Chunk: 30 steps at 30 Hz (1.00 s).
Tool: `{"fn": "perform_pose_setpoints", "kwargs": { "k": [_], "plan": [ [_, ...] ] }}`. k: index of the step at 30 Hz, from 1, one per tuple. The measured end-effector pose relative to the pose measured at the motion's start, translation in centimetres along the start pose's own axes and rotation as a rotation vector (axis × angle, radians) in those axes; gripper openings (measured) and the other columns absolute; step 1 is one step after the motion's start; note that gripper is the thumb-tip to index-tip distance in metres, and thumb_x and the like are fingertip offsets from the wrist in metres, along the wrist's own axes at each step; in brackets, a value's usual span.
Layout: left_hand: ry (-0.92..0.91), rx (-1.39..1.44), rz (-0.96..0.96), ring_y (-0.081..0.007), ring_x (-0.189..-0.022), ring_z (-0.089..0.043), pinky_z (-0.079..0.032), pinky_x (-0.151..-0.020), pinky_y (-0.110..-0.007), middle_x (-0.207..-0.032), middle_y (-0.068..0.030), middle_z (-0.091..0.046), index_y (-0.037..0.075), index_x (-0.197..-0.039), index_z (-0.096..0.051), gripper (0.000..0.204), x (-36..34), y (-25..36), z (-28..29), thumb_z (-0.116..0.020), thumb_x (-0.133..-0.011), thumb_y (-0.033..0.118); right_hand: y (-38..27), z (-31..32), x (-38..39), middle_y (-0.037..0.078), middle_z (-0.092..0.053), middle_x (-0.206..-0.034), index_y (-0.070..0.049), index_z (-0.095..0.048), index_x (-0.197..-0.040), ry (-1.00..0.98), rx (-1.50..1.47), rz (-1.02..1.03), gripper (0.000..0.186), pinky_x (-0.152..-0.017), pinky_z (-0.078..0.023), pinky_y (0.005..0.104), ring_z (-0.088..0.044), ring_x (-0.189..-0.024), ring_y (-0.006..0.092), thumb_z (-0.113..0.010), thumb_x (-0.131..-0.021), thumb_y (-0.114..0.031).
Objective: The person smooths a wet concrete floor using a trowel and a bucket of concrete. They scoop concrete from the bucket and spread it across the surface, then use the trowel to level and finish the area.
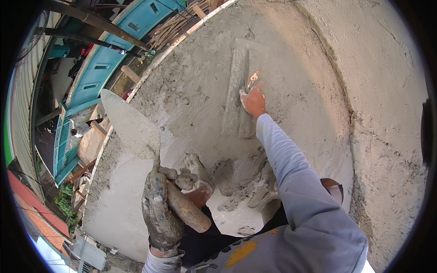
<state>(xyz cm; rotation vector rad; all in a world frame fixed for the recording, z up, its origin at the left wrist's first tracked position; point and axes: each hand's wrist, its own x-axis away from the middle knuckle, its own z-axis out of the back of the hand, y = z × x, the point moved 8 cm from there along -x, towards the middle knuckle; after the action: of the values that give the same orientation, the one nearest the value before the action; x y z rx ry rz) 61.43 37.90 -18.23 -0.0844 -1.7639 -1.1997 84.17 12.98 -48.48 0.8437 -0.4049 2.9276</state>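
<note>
My right hand point(254, 101) is closed around the grip of a long rectangular plastering float point(258, 53), which lies on wet grey mortar point(195, 91). My left hand point(159, 211), in a mortar-caked glove, is closed on a trowel. Its rounded, mortar-coated blade point(129, 123) points up and to the left, and its thick wooden handle point(189, 209) sticks out toward my body. Between my arms, below the float, rough lumps of mortar point(246, 179) sit on the surface. A mortar-covered foot point(195, 170) shows beside the trowel handle.
A pale formwork edge point(170, 48) borders the mortar on the left. Beyond and below it are a teal metal gate point(98, 68), stacked timber point(170, 29), wooden poles point(98, 20) and a person point(82, 129). On the right, a ridge point(348, 109) separates another cement surface point(387, 91).
</note>
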Motion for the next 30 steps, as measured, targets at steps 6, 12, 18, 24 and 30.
{"fn": "perform_pose_setpoints", "kwargs": {
  "k": [6,12,18,24,30],
  "plan": [
    [-0.116,-0.188,-0.117,-0.0217,-0.104,-0.058,-0.046,-0.091,-0.034,-0.115,-0.0139,-0.059,-0.002,-0.123,-0.051,0.046,-1.3,0.5,0.3,-0.040,-0.102,0.038,0.8,-0.8,10.1,0.034,-0.041,-0.138,0.014,-0.003,-0.144,-0.176,0.022,-0.065,0.096,-0.109,-0.034,0.0416,-0.043,-0.128,0.0429,-0.059,-0.089,-0.040],
    [-0.231,-0.358,-0.081,-0.0170,-0.090,-0.059,-0.046,-0.080,-0.029,-0.100,-0.0123,-0.066,0.000,-0.117,-0.051,0.051,-1.7,-2.7,-1.7,-0.041,-0.099,0.047,-0.1,0.5,-1.3,0.030,-0.048,-0.134,0.012,-0.008,-0.145,0.003,0.020,0.037,0.091,-0.107,-0.036,0.0430,-0.047,-0.126,0.0398,-0.061,-0.089,-0.037],
    [-0.288,-0.402,0.069,-0.0151,-0.082,-0.059,-0.045,-0.077,-0.028,-0.094,-0.0114,-0.067,0.002,-0.113,-0.051,0.051,-0.3,-6.1,-0.5,-0.044,-0.098,0.050,15.6,-0.8,11.0,0.028,-0.050,-0.131,0.009,-0.015,-0.145,0.006,-0.073,-0.371,0.093,-0.105,-0.039,0.0403,-0.050,-0.123,0.0384,-0.067,-0.083,-0.037],
    [-0.216,-0.352,0.086,-0.0203,-0.088,-0.061,-0.047,-0.083,-0.031,-0.092,-0.0113,-0.066,0.002,-0.113,-0.051,0.050,1.8,-9.1,0.8,-0.049,-0.096,0.049,22.7,-1.1,19.1,0.031,-0.055,-0.121,0.011,-0.046,-0.123,0.138,-0.108,-0.447,0.069,-0.095,-0.045,0.0444,-0.055,-0.111,0.0425,-0.066,-0.085,-0.042],
    [-0.291,-0.649,0.132,-0.0183,-0.087,-0.059,-0.046,-0.079,-0.030,-0.091,-0.0120,-0.065,0.001,-0.108,-0.053,0.050,5.6,-11.0,-3.2,-0.046,-0.096,0.049,10.1,-2.0,8.7,0.020,-0.043,-0.142,0.000,-0.014,-0.149,-0.053,-0.083,-0.116,0.083,-0.110,-0.032,0.0425,-0.044,-0.130,0.0314,-0.060,-0.090,-0.035]
  ]
}}
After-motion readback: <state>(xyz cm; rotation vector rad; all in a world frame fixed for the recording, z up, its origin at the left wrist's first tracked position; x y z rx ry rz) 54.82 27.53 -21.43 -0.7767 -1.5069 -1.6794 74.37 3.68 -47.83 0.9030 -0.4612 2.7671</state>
